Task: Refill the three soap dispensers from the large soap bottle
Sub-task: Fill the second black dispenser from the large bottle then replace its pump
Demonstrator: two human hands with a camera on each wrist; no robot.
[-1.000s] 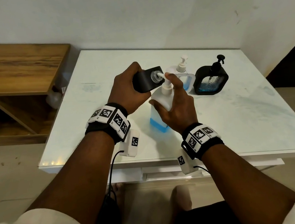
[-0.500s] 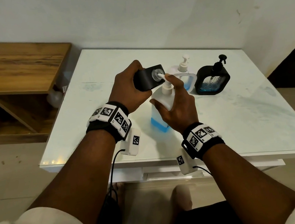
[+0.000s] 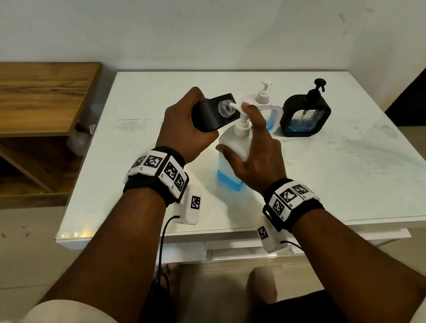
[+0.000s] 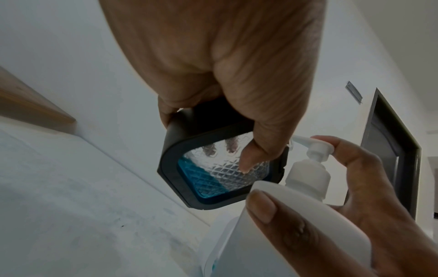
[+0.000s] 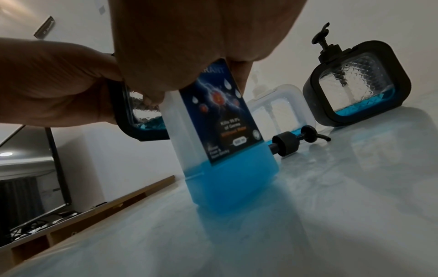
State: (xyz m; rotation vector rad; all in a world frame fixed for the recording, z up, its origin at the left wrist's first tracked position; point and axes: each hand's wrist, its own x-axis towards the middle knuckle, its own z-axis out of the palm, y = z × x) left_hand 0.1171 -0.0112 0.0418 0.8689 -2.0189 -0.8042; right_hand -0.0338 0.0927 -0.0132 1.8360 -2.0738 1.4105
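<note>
My left hand (image 3: 189, 126) grips a black soap dispenser (image 3: 214, 115), tilted on its side above the table with its open neck against the spout of the large white soap bottle (image 3: 232, 153). In the left wrist view a little blue soap lies in the held dispenser (image 4: 213, 168). The bottle (image 5: 225, 150) stands on the table, about a third full of blue soap. My right hand (image 3: 256, 150) wraps the bottle's shoulder, forefinger on its pump head (image 4: 317, 150). Behind stand a clear dispenser (image 3: 264, 106) and a second black dispenser (image 3: 305, 115), both with pumps on.
A loose black pump (image 5: 291, 142) lies on the white table (image 3: 355, 170) just behind the large bottle. A wooden shelf unit (image 3: 11, 100) stands to the left of the table. A wall runs close behind the table's far edge.
</note>
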